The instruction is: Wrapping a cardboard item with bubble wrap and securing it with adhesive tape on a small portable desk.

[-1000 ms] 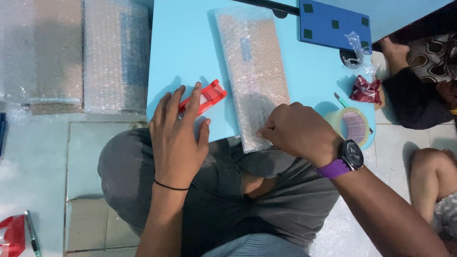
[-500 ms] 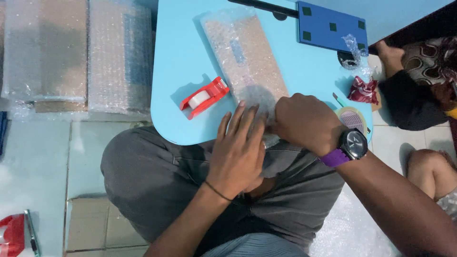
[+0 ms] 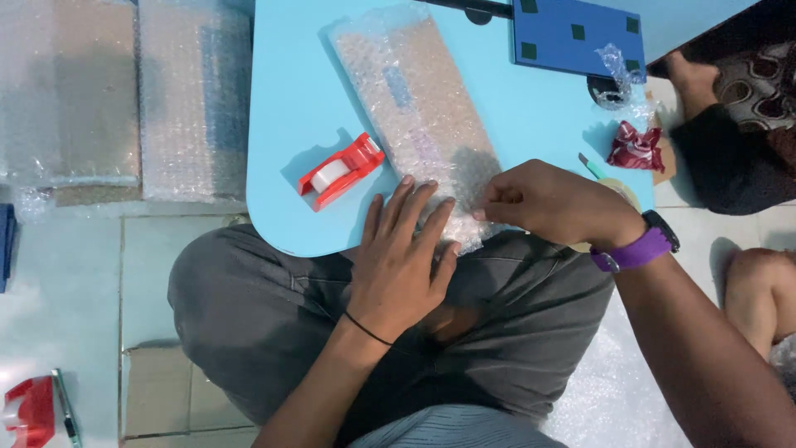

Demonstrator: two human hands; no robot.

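Two hands at the near end of a bubble-wrapped parcel

Both hands work the same end of the long bubble-wrapped parcel, which lies on the light-blue table with its long axis running from the far left down toward the person's lap. The left hand lies flat and spread, fingers pressing the wrap at the near end, gripping nothing. The right hand — wearing a purple-strapped wristwatch — comes in from the right with its fingertips pinched together on the wrap's edge, just beside the left fingertips. Both are about equally near; the parcel stretches away from them

A red tape dispenser with a white roll sits just left of the parcel, nearer the left hand. A pale blue rectangular patch shows through the wrap near the parcel's middle. At the table's far edge rests a dark-blue board with small dark squares; a crumpled red wrapper lies to the right. More bubble-wrapped bundles are stacked on the floor to the left
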